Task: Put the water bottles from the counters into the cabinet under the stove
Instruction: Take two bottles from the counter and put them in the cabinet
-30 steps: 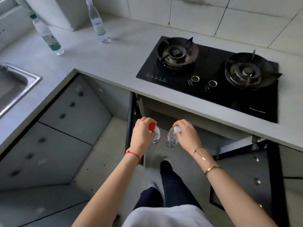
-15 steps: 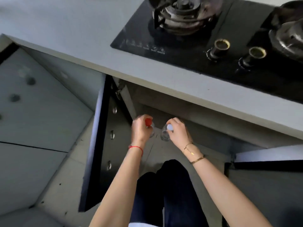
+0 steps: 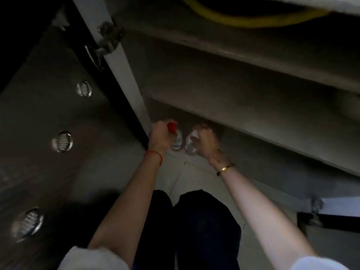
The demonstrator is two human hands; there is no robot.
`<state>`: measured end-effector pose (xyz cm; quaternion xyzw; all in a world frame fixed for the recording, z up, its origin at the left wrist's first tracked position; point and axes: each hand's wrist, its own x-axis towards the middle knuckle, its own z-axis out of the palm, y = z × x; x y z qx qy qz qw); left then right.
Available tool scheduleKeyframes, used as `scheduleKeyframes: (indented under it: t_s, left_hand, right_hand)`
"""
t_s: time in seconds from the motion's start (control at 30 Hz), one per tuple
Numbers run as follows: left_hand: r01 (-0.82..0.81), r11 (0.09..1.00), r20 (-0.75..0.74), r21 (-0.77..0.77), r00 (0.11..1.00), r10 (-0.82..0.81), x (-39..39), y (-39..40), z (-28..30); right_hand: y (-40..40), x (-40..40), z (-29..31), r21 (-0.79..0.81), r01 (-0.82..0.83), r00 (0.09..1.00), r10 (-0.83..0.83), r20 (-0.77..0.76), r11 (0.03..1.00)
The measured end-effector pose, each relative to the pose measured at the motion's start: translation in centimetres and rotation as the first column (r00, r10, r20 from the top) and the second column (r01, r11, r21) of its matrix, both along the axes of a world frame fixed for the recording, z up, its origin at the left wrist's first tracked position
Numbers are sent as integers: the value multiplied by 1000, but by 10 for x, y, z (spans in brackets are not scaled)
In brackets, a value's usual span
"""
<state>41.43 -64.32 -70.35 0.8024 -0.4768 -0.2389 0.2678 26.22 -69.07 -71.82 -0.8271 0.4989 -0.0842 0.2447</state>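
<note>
Dim cabinet floor [image 3: 196, 178], two bottles [image 3: 176, 142] seemingly at its edge

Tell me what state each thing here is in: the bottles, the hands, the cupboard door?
Left hand: grips the red-capped bottle near its top.
Right hand: grips the white-capped bottle near its top.
Red-capped bottle: capped, upright, held low at the cabinet's mouth.
White-capped bottle: capped, upright, beside the other; whether either touches the floor is unclear.
Cabinet door: swung open.

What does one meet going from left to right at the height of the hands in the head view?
Open cabinet door → left hand → red-capped bottle → white-capped bottle → right hand.
</note>
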Motion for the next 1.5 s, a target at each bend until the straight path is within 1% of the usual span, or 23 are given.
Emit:
scheduleKeyframes:
  t_s: [0.07, 0.2, 0.37, 0.47, 0.6, 0.7, 0.83, 0.97, 1.07, 1.17, 1.27, 1.37, 1.5]
  left_hand:
    - [19, 999, 7, -30, 1000, -19, 6, -11, -12]
    - [68, 998, 27, -5, 997, -68, 17, -32, -31]
    - [94, 996, 43, 1, 995, -94, 28, -49, -49]
    - [103, 995, 51, 15, 993, -104, 34, -57, -57]
    - [156, 988, 82, 11, 984, -157, 35, -65, -61]
    - [175, 984, 74, 24, 982, -176, 35, -68, -63]
    - [180, 983, 65, 24, 981, -181, 35, -66, -64]
    - [192, 981, 56, -5, 980, -191, 36, -57, -59]
    - [188, 981, 57, -43, 981, -186, 36, -47, -56]
    - [172, 984, 66, -50, 983, -169, 35, -34, -44]
    - [143, 989, 72, -40, 988, -140, 33, -16, -18]
    - [126, 991, 81, -52, 989, -121, 26, 7, 25]
    - [109, 994, 68, -14, 992, -108, 13, 43, 99]
  right_hand:
    - [-10, 5, -14, -21, -9, 1000, 9, -6, 1000]
    - [-27, 15, -37, -46, 5, 1000, -4, 17, 999]
    - [-38, 28, -53, -33, 19, 1000, -18, 18, 999]
    - [-42, 37, -55, -47, 24, 999, -23, 31, 999]
    - [-44, 43, -56, -60, 27, 1000, -26, 10, 998]
    - [-42, 45, -56, -62, 6, 1000, -6, -5, 998]
    - [-38, 47, -54, -59, 27, 1000, -28, -9, 998]
    - [-33, 44, -53, -57, 72, 997, -71, 24, 996]
    - [-27, 41, -51, -94, 95, 995, -92, 38, 991]
    - [-19, 35, -40, -120, 117, 993, -114, 33, 986]
    - [-4, 28, -12, -95, 124, 992, -121, 42, 988]
    - [18, 22, 33, -56, 137, 990, -134, 50, 989]
    - [51, 11, 108, -3, 152, 987, -152, 60, 988]
